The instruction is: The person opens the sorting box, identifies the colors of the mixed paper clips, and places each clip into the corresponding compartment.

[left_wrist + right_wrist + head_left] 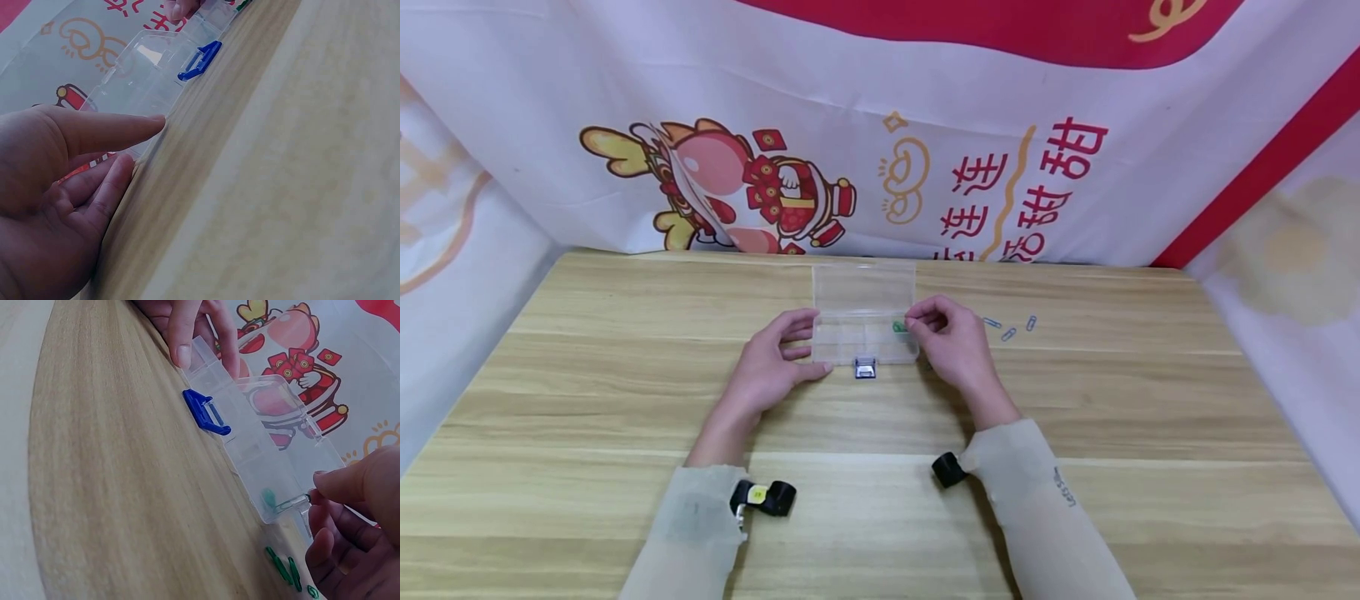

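Note:
A clear plastic box [838,337] with compartments lies on the table, its see-through lid [865,287] raised at the back. A blue latch [205,412] sticks out from its front edge. My left hand [771,354] holds the box's left end, thumb along the front edge and fingers at the side. At the right end, my right hand [951,337] pinches a small wire piece [292,502], apparently a paper clip, partly hidden by the fingertips. Something green [269,498] shows inside the right compartment.
Several loose paper clips [1008,334] lie on the wooden table [1075,400] right of the box; they look blue in the head view but green in the right wrist view. A printed cloth [865,183] hangs behind the table.

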Demonstrator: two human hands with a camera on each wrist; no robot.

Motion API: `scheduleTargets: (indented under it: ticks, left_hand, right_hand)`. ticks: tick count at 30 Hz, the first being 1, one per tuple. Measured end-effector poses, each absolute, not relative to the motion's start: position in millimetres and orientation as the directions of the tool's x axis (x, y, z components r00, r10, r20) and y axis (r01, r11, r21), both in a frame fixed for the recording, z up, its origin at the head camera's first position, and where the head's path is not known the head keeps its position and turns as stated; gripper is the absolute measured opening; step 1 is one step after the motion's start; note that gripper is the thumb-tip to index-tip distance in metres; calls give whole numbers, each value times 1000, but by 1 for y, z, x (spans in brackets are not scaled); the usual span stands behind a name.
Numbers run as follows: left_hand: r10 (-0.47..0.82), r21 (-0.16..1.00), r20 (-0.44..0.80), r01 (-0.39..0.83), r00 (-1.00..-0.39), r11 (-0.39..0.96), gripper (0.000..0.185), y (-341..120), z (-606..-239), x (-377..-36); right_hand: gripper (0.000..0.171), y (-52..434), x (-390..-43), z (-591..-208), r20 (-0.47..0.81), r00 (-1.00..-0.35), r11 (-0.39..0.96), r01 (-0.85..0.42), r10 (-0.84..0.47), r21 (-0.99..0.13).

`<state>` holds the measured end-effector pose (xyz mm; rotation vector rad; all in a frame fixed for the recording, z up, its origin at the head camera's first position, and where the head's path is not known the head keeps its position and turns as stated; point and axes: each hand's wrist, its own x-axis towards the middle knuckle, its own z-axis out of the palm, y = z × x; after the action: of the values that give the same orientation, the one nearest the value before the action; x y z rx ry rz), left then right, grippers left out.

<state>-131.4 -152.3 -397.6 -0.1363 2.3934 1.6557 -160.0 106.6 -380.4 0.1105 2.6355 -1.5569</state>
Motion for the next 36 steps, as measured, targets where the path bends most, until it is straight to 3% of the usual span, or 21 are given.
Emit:
scheduleTargets:
  ticks: [12, 25, 36]
  left_hand:
    - [56, 913, -223, -188, -973, 361, 80, -152, -399, -131]
    - [65, 912, -225, -187, -972, 365, 79, -152, -397, -131]
    - [61, 909, -236, -198, -970, 367, 79, -152, -397, -130]
  right_hand:
    - [12, 129, -154, -379, -76, -997, 478, 79, 26, -875]
    - [16, 177, -142, -386, -111, -988, 485, 152, 111, -861]
    - [19, 190, -138, -390, -138, -980, 484, 191, 144, -854]
